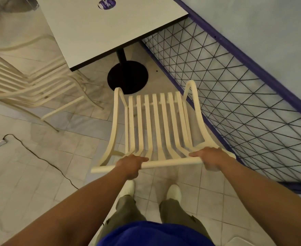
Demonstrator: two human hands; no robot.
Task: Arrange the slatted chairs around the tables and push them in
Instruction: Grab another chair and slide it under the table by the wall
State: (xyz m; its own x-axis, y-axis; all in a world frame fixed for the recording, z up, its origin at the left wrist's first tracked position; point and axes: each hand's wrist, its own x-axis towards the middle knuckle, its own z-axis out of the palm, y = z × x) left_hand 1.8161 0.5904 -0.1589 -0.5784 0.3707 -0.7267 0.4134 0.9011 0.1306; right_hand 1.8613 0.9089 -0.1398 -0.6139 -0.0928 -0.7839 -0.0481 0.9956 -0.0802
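A cream slatted plastic chair (156,128) stands directly before the person, the left hand (131,165) and right hand (211,158) both on its top rail. Beyond it is the white square pedestal surface (110,31). More cream slatted chairs (22,82) sit at the surface's left; a black wire-mesh fence panel (235,96) runs along the right.

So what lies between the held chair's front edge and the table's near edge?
In the head view, only bare floor tile and the table's black round base lie between the chair and the table.

black cable (39,158) on tiled floor (45,189) | purple mesh fence (243,96) | wall (270,20)
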